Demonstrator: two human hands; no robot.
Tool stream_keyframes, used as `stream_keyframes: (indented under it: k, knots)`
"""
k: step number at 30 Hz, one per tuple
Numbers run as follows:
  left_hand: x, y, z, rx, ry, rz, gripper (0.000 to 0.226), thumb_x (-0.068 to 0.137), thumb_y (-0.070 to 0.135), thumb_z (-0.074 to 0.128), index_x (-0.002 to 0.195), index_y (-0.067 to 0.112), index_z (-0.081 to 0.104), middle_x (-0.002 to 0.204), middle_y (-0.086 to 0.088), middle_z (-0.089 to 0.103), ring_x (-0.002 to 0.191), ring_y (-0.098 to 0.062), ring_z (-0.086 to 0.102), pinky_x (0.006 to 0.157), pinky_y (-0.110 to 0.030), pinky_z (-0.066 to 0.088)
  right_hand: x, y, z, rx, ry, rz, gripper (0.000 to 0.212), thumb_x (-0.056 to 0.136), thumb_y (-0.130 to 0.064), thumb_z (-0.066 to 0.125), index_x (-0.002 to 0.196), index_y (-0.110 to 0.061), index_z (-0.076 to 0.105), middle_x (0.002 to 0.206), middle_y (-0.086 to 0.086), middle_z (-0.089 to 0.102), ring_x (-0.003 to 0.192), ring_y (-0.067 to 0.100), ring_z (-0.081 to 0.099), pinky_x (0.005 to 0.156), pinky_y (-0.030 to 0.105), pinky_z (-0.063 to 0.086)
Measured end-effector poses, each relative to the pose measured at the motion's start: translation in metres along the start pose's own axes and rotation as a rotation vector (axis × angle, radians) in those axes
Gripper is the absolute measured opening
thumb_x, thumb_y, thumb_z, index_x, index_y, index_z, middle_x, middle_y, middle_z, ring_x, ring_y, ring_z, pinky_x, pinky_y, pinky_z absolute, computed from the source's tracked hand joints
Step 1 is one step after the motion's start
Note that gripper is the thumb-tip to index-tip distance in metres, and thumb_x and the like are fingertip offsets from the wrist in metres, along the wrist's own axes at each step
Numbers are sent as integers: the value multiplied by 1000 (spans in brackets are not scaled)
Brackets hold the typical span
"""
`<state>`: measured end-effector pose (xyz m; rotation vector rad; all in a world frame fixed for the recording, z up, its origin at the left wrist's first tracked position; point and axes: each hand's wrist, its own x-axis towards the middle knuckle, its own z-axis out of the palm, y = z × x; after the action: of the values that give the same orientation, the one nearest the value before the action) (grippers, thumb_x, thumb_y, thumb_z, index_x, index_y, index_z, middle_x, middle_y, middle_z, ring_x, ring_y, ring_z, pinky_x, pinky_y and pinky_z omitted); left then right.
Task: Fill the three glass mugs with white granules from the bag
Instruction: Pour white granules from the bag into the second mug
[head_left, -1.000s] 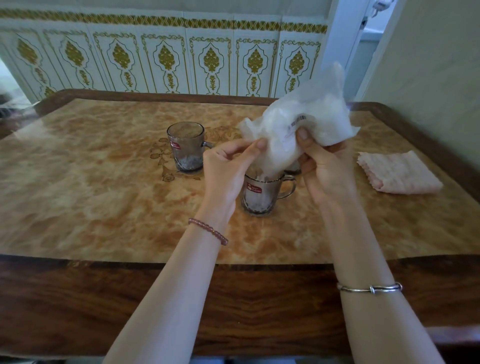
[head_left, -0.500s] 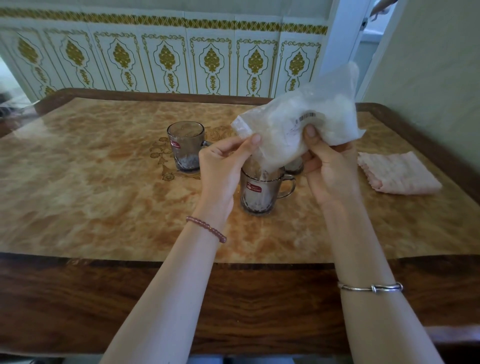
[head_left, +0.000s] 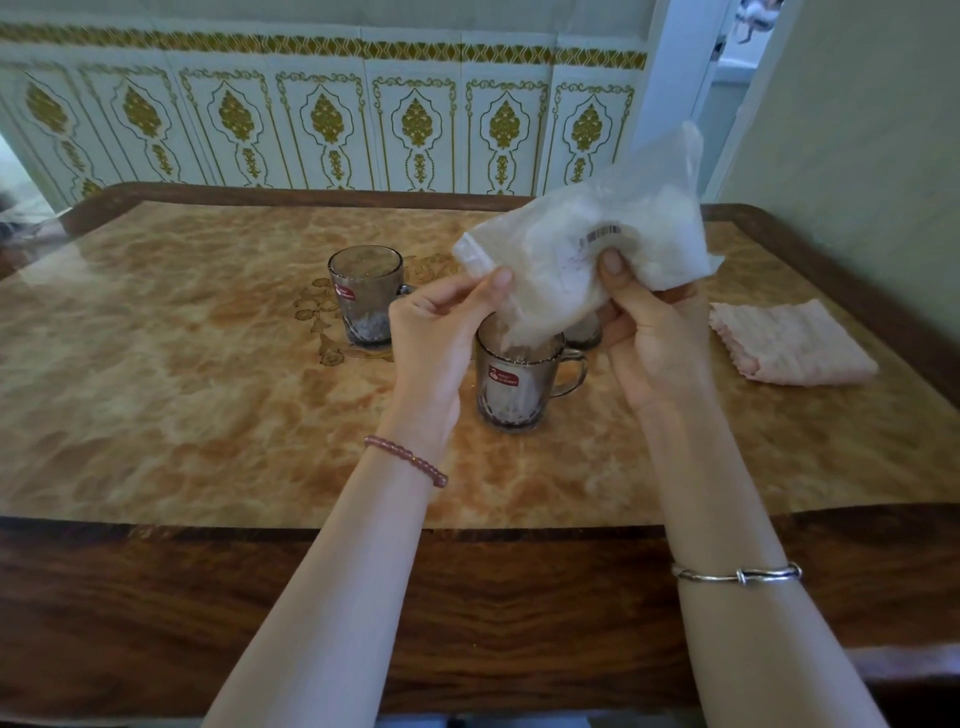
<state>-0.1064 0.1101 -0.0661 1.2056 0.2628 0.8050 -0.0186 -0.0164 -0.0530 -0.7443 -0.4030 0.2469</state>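
A clear plastic bag (head_left: 613, 249) of white granules is tilted over the near glass mug (head_left: 514, 384), its lower corner inside the mug's rim. My left hand (head_left: 441, 338) pinches the bag's left edge between thumb and fingers. My right hand (head_left: 649, 338) grips the bag from the right, thumb on its front. A second glass mug (head_left: 363, 291) stands to the left with a little white at its bottom. The third mug (head_left: 584, 332) is mostly hidden behind the bag and my right hand.
A folded pink cloth (head_left: 789, 345) lies on the marble-patterned table (head_left: 156, 389) at the right. The table has a raised dark wooden rim. A tiled wall stands behind, a plain wall close on the right.
The bag has been raised and tilted more steeply, its upper end shifting right, while both hands keep their hold on it over the near mug.
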Motion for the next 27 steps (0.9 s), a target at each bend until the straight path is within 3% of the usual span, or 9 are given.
stream_keyframes:
  k: [4, 10, 15, 18, 20, 27]
  knots:
    - [0, -1, 1, 9, 0, -17, 8, 81, 8, 73, 87, 3, 74, 75, 1, 74, 74, -5, 68, 67, -14, 50, 0, 5, 2, -12, -45, -5, 42, 69, 0, 69, 110, -6, 62, 100, 4, 73, 100, 19, 68, 89, 37, 56]
    - [-3, -5, 5, 109, -28, -3, 10, 78, 12, 76, 86, 6, 75, 75, 1, 74, 76, -6, 68, 73, -20, 53, 1, 7, 1, -41, -37, 15, 45, 70, -1, 70, 114, -3, 60, 99, 4, 74, 98, 19, 69, 82, 34, 57]
    - [0, -1, 1, 12, 13, -8, 8, 79, 9, 75, 86, 4, 75, 75, 0, 74, 75, -7, 69, 69, -15, 51, 1, 2, -1, 11, 17, 2, 56, 69, 0, 71, 122, 1, 56, 108, 9, 70, 107, 23, 65, 97, 43, 52]
    - [-1, -4, 4, 71, -6, -9, 8, 78, 11, 76, 85, 7, 75, 74, 2, 74, 75, -6, 68, 70, -18, 52, 0, 7, 2, -33, -12, 19, 37, 73, 1, 68, 108, -7, 63, 99, 3, 74, 99, 18, 69, 86, 35, 57]
    - [-3, -5, 6, 111, -39, -17, 11, 78, 12, 76, 86, 6, 75, 75, 2, 74, 75, -7, 67, 73, -21, 52, -1, 8, 5, -51, -27, 28, 38, 71, -1, 69, 107, -8, 63, 96, 2, 75, 97, 17, 70, 83, 34, 58]
    - [3, 3, -1, -16, 8, -10, 9, 80, 7, 74, 87, 3, 74, 73, 2, 74, 76, -6, 69, 68, -13, 50, -1, 3, 4, 25, -11, -3, 48, 69, 1, 70, 116, -2, 59, 107, 9, 70, 108, 24, 65, 98, 44, 50]
